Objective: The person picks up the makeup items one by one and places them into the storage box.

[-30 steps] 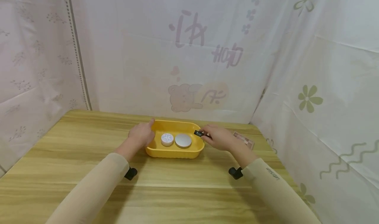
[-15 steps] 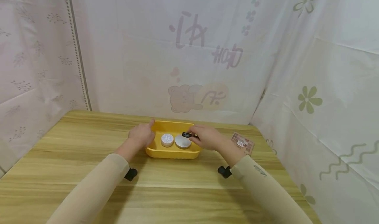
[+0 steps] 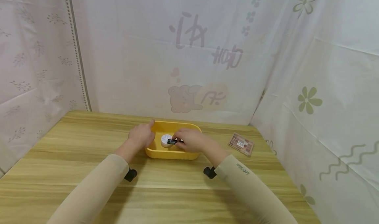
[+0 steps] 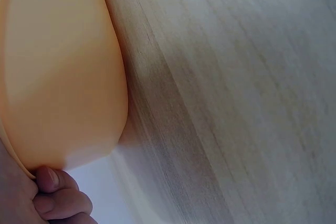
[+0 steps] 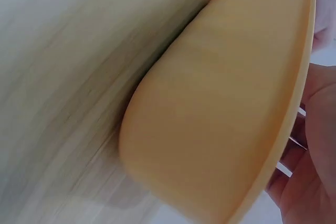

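Note:
My left hand (image 3: pixel 141 135) grips the left end of a yellow oval-ended plastic tub (image 3: pixel 173 155), its fingertips curled at the rim in the left wrist view. Over the inside of the tub, my right hand (image 3: pixel 189 140) pinches a slim black tube (image 3: pixel 171 141) with pale lettering. The tube overlaps a round white box (image 3: pixel 165 139) with a star pattern on its lid, which sits in the tub. A round silver tin beside that box is hidden behind the right hand. In the right wrist view the tub's outer wall (image 5: pixel 210 98) covers most of the work.
A flat brown-and-pink checked palette (image 3: pixel 241 144) lies on the wooden table (image 3: pixel 165 197) right of the tub. Printed curtains (image 3: pixel 133 69) hang behind the table and along both sides.
My right hand has moved left with the black tube, from the tub's right rim, past the silver tin, to the white box. The left hand has stayed in place.

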Demonstrator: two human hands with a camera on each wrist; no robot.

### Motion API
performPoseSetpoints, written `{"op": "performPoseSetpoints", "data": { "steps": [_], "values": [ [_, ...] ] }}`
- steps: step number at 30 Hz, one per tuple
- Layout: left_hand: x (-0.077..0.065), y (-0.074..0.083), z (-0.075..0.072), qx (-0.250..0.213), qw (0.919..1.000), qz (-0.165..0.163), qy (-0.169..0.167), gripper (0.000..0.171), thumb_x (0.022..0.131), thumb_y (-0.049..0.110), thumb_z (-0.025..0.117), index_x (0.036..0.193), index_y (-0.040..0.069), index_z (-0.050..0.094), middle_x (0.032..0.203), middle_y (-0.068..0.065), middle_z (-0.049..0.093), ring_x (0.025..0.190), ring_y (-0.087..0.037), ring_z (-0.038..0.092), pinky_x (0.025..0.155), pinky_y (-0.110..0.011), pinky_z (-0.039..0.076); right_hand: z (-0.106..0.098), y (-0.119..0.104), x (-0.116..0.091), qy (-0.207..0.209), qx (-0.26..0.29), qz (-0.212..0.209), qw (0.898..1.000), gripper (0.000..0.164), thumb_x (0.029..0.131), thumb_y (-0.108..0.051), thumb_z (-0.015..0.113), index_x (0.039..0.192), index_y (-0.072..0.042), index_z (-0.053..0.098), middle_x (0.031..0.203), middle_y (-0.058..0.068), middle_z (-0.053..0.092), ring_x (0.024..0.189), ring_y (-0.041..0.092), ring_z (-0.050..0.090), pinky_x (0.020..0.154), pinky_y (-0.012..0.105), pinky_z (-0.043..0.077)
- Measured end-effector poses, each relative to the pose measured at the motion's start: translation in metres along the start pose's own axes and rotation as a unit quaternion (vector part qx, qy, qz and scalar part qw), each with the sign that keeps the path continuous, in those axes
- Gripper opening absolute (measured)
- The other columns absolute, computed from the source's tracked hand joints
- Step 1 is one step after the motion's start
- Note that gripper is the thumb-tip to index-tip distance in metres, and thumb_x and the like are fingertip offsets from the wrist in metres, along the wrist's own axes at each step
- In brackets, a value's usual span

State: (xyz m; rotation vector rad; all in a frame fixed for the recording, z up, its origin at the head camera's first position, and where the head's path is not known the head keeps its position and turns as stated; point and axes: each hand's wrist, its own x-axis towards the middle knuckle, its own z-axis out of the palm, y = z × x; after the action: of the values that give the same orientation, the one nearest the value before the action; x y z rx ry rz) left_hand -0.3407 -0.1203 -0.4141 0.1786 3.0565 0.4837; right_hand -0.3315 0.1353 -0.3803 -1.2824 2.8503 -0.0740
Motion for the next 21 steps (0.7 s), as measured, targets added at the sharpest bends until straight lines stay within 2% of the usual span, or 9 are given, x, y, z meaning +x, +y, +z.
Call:
{"op": "performPoseSetpoints", "data": {
  "steps": [6,10,13,21],
  "values": [
    [0.0011,-0.0011,0.0019,-0.010,0.9999,-0.002,-0.001,0.071,0.109,0.024,0.047,0.176,0.018,0.027,0.142,-0.030,0.069,0.067,-0.028,0.057,0.053,-0.037,0.046,0.0037,-0.0087,0.0066,-0.017,0.000,0.003,1.000,0.026,0.109,-0.027,0.070,0.132,-0.018,0.075,0.115,-0.002,0.072,0.099,0.013,0.063,0.093,0.035,0.057],
    [0.0012,-0.0010,0.0028,-0.011,0.9999,-0.003,-0.002,0.070,0.109,0.024,0.047,0.176,0.018,0.027,0.143,-0.030,0.069,0.067,-0.028,0.057,0.053,-0.037,0.046,0.0064,-0.0099,0.0084,-0.020,-0.001,0.008,1.000,0.028,0.110,-0.030,0.069,0.134,-0.018,0.074,0.119,-0.001,0.073,0.104,0.014,0.068,0.096,0.035,0.059],
    [0.0018,-0.0006,0.0029,-0.007,1.0000,-0.004,-0.005,0.071,0.109,0.024,0.047,0.176,0.018,0.027,0.142,-0.029,0.070,0.067,-0.027,0.057,0.054,-0.037,0.046,0.0076,-0.0097,0.0089,-0.020,0.006,0.011,1.000,0.029,0.110,-0.032,0.068,0.135,-0.017,0.074,0.122,0.001,0.073,0.109,0.015,0.070,0.098,0.036,0.059],
    [0.0019,-0.0031,0.0019,-0.009,0.9999,0.002,0.004,0.070,0.109,0.024,0.047,0.176,0.017,0.029,0.147,-0.028,0.067,0.071,-0.029,0.060,0.055,-0.039,0.049,0.0071,-0.0054,0.0078,-0.007,0.008,0.011,1.000,0.030,0.109,-0.030,0.070,0.135,-0.015,0.074,0.123,0.003,0.073,0.104,0.016,0.069,0.097,0.038,0.059]
  ]
}}
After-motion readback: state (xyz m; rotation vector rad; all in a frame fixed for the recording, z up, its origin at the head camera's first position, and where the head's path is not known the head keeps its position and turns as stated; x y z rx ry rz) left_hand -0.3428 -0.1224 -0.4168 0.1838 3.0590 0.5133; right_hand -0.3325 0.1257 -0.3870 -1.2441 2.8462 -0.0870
